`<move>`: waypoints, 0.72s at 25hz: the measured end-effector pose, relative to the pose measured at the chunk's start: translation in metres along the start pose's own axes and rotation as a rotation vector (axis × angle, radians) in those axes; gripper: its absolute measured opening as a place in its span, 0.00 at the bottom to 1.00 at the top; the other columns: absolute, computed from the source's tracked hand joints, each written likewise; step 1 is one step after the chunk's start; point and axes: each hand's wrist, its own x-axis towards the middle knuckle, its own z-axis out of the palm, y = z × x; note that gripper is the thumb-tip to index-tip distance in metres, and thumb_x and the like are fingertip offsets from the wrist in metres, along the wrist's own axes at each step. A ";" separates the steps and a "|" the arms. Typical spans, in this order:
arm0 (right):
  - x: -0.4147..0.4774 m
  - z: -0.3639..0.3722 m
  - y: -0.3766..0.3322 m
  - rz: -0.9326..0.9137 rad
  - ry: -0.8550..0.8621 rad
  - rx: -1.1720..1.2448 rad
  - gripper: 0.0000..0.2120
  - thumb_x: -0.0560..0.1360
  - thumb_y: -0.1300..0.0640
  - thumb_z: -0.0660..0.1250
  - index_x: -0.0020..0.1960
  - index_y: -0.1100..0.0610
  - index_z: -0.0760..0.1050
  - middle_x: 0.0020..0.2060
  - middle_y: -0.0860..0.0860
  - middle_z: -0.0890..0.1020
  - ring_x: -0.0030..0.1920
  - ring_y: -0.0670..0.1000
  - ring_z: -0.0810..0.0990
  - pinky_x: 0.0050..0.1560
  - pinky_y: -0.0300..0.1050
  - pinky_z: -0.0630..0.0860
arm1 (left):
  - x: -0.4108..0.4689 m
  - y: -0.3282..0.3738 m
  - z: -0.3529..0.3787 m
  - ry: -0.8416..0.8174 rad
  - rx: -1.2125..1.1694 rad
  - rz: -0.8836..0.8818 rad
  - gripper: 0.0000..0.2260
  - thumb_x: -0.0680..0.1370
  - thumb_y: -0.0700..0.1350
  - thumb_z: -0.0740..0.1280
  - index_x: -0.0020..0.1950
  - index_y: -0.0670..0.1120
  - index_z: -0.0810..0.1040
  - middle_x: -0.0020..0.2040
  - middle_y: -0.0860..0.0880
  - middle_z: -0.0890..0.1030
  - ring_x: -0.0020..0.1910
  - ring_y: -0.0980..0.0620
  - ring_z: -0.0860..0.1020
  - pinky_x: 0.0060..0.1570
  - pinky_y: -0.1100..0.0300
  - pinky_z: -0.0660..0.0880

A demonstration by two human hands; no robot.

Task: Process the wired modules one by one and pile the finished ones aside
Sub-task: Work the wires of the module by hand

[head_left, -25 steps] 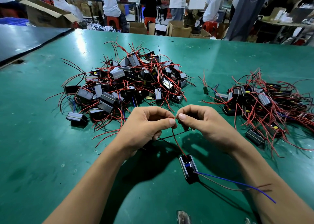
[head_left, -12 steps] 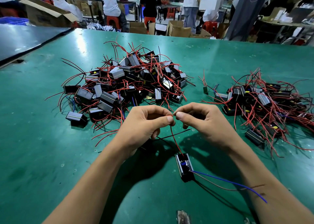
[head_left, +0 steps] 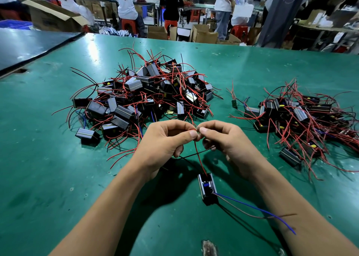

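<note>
Module (head_left: 207, 189) is lying on the green desk (head_left: 48, 178) close before me; my left hand (head_left: 165, 141) and right hand (head_left: 229, 143) are both pinching its red wire (head_left: 201, 165), apparently at the tip.

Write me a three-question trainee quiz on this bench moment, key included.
1. True or false: the left hand and right hand both pinch the red wire rising from the module.
2. Compare the left pile and the right pile. Which holds more modules? A: left; B: right; C: equal.
3. Fill in: the long wire trailing from the module's near end is ___.
Key: 1 true; 2 A; 3 blue.
</note>
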 end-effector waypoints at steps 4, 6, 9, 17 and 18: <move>-0.005 -0.003 0.000 -0.279 0.113 -0.357 0.06 0.75 0.62 0.74 0.48 0.51 0.83 0.39 0.46 0.84 0.37 0.46 0.78 0.41 0.41 0.75 | 0.000 0.001 0.001 0.032 -0.002 0.006 0.00 0.74 0.38 0.73 0.44 0.42 0.83 0.40 0.42 0.85 0.23 0.55 0.66 0.24 0.67 0.66; -0.006 -0.004 0.000 -0.404 0.139 -0.547 0.06 0.74 0.60 0.75 0.48 0.51 0.84 0.42 0.45 0.84 0.40 0.47 0.80 0.44 0.42 0.75 | 0.000 0.002 0.002 0.049 0.003 0.003 0.01 0.74 0.38 0.73 0.44 0.41 0.83 0.38 0.43 0.84 0.22 0.55 0.66 0.24 0.67 0.66; -0.007 -0.005 -0.001 -0.517 0.140 -0.643 0.09 0.74 0.58 0.75 0.53 0.55 0.84 0.47 0.48 0.83 0.44 0.48 0.81 0.49 0.34 0.71 | -0.002 0.003 0.002 0.050 0.013 -0.002 0.01 0.74 0.37 0.73 0.44 0.41 0.83 0.38 0.42 0.85 0.23 0.55 0.67 0.23 0.67 0.66; -0.005 -0.004 -0.004 -0.578 0.158 -0.614 0.08 0.73 0.58 0.76 0.52 0.56 0.85 0.48 0.50 0.82 0.43 0.47 0.80 0.48 0.30 0.69 | -0.003 0.005 0.001 0.030 0.032 -0.018 0.01 0.75 0.37 0.72 0.44 0.40 0.83 0.39 0.42 0.85 0.24 0.55 0.68 0.23 0.67 0.66; -0.006 -0.003 -0.004 -0.562 0.143 -0.598 0.04 0.73 0.58 0.75 0.48 0.55 0.85 0.46 0.50 0.82 0.43 0.47 0.80 0.47 0.30 0.69 | -0.003 0.005 0.001 0.028 0.036 -0.017 0.01 0.74 0.37 0.72 0.45 0.40 0.83 0.38 0.42 0.84 0.24 0.55 0.68 0.23 0.67 0.66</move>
